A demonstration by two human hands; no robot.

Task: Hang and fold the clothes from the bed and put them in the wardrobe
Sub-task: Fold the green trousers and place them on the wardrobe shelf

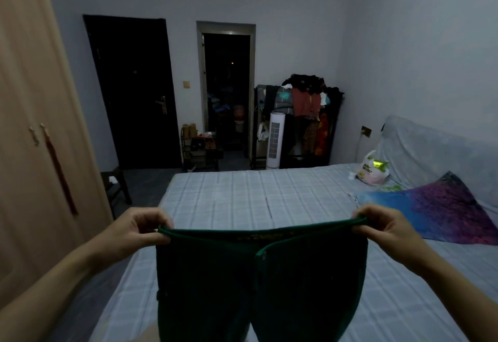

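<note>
Green trousers (258, 282) (waistband stretched), left hand (140, 230) pinching one end — right hand (388, 227) the other

both hands (140, 230) holding green trousers (258, 282) over bed (242, 193)

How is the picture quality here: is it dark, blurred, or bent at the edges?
Head view: dim and bluish; the green trousers look nearly black, the far doorway is lost in shadow, the wardrobe edge bows from wide-angle distortion; both hands stay fairly sharp.

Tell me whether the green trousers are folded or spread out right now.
Spread out. The left hand and right hand pinch the waistband ends of the green trousers, stretching them flat, both legs hanging down above the bed.
</note>
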